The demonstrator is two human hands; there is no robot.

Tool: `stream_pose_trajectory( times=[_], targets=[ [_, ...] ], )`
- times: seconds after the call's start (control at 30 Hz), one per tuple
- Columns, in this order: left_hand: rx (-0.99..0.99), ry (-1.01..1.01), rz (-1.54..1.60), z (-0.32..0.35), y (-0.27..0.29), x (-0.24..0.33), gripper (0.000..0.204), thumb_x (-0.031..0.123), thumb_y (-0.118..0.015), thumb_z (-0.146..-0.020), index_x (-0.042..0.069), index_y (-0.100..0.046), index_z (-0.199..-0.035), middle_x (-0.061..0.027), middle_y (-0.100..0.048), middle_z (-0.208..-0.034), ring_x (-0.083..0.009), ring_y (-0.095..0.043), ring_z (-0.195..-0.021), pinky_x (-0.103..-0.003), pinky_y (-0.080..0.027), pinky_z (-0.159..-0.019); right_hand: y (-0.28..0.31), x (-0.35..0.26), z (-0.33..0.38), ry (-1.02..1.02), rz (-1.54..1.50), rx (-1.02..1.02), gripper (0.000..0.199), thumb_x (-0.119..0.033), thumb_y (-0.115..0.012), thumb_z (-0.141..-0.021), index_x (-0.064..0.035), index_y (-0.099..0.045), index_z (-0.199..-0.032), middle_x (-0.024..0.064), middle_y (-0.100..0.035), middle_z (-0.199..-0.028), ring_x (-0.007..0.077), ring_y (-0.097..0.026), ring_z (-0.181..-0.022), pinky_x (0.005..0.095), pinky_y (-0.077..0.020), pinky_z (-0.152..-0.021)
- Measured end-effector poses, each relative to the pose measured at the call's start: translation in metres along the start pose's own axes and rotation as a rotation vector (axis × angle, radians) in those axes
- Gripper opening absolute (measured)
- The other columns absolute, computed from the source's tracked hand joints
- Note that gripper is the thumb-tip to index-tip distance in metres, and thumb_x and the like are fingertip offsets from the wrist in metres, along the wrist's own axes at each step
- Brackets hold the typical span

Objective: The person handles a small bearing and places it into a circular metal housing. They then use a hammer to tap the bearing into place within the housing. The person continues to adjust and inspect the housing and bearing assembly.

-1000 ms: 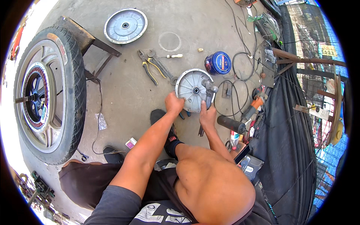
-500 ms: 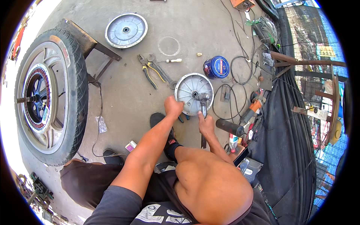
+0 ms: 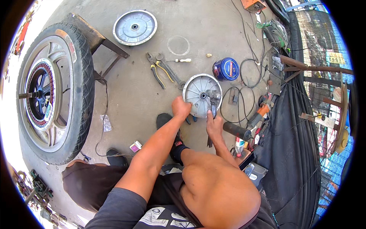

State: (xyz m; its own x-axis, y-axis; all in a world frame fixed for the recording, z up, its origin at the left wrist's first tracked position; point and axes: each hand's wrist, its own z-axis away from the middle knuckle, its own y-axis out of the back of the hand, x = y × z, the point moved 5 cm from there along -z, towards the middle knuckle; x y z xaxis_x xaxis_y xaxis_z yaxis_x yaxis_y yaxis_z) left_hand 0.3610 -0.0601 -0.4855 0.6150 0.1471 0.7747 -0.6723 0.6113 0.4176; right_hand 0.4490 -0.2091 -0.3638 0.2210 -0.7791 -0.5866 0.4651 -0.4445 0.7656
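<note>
A round ribbed metal hub cover with a bearing at its centre is on the floor before me. My left hand is closed on its lower left rim. My right hand is wrapped around a hammer, whose head is over the right part of the cover, close to the bearing. Whether the head touches the cover cannot be made out. Blue-handled ends of a tool stick out below the cover, mostly hidden. Pliers with yellow-black handles and a wrench lie beyond, to the left.
A wheel with tyre stands at left by a low wooden bench. Another hub cover lies at the far side. A blue tub, cables, an orange grinder and a dark cylinder are on the right. A white-handled screwdriver lies ahead.
The whole view has shifted slightly, moving the scene to the right. My left hand stays on the rim and the hammer remains over the cover, its head still near the bearing.
</note>
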Motion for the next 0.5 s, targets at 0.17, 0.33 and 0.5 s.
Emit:
stream_pose_trajectory(
  times=[0.17,0.33,0.5],
  targets=[
    [-0.017,0.004,0.011,0.002,0.002,0.005,0.024,0.012,-0.081,-0.071,-0.005,-0.069,-0.083,-0.0192,-0.068,-0.064,-0.0274,-0.068,-0.049,-0.04,-0.055,-0.052,-0.009,0.012,0.008,0.04,0.183,-0.055,0.055,-0.04,-0.058,-0.099,0.0063,-0.055,-0.071,0.016,-0.047,-0.053,0.0223,-0.051,-0.051,0.0425,-0.0415,-0.051],
    [-0.071,0.147,0.027,0.006,0.013,0.01,0.031,0.016,-0.081,-0.066,-0.004,-0.071,-0.088,-0.0285,-0.069,-0.09,-0.0447,-0.067,-0.089,-0.049,-0.054,-0.079,0.008,-0.018,-0.009,0.023,-0.057,0.053,0.051,-0.039,-0.06,-0.097,0.0107,-0.061,-0.083,0.0282,-0.058,-0.066,0.0443,-0.061,-0.063,0.0493,-0.045,-0.059],
    [-0.094,0.094,0.042,0.001,0.009,0.011,0.033,0.016,-0.082,-0.066,-0.005,-0.071,-0.089,-0.0288,-0.069,-0.09,-0.0455,-0.067,-0.09,-0.049,-0.054,-0.08,-0.012,0.016,-0.019,-0.044,0.192,-0.085,0.054,-0.042,-0.057,-0.098,0.0093,-0.063,-0.08,0.029,-0.059,-0.066,0.0496,-0.061,-0.069,0.0512,-0.0452,-0.061]
  ],
)
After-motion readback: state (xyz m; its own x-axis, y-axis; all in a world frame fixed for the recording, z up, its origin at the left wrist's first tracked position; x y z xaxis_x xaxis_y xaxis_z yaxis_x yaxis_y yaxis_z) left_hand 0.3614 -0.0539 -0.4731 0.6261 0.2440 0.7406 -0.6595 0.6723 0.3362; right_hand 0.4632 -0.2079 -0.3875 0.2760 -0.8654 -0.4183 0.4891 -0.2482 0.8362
